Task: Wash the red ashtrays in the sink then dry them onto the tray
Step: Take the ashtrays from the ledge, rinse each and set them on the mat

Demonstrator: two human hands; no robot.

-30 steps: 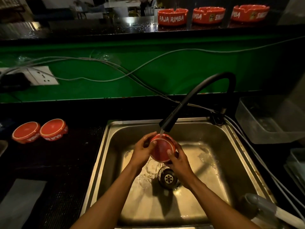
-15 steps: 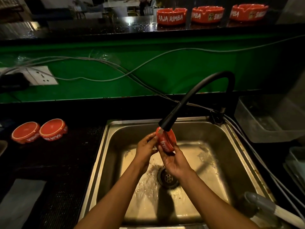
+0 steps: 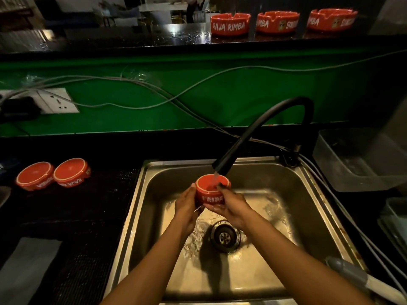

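Note:
A red ashtray (image 3: 210,192) with white lettering is held over the steel sink (image 3: 308,194), upside down, base upward, under the black tap (image 3: 222,166). Water runs onto its base. My left hand (image 3: 186,208) grips its left side and my right hand (image 3: 229,205) cups its right side and underside, thumb over the top edge. Two more red ashtrays (image 3: 35,176) (image 3: 71,172) lie upside down on the dark counter to the left. Three red ashtrays (image 3: 230,24) (image 3: 277,22) (image 3: 331,19) stand upright on the high ledge at the back.
The drain (image 3: 224,236) sits below my hands in the wet basin. A clear plastic tub (image 3: 356,159) stands right of the sink. Grey cables (image 3: 154,89) run along the green wall past a socket (image 3: 57,100). A grey cloth (image 3: 24,269) lies front left, a grey-handled tool (image 3: 361,278) front right.
The ashtray has been turned in my hands, from base facing me, to edge-on, to base upward under the water. Both hands shifted slightly with it.

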